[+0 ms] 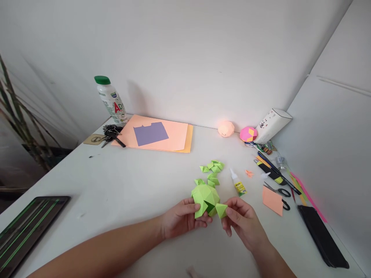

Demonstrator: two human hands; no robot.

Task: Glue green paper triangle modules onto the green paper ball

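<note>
A faceted green paper shape (206,194) with a dark opening in its front is gripped from the left and below by my left hand (182,218). Between the thumb and fingers of my right hand (243,218) is a small green folded paper piece (221,210), at the right side of the opening; whether it touches the larger shape is hard to tell. Behind them several small green folded pieces (215,166) lie on the white table (116,185). To their right lies a small glue bottle (239,185) with a white nozzle and yellow label.
Scissors (282,192), an orange paper square (272,200) and a black case (321,235) lie at right. Paper balls (226,129) stand near the wall. Orange sheets (179,135), keys (111,133) and a bottle (113,102) are back left, a dark tablet (29,231) front left.
</note>
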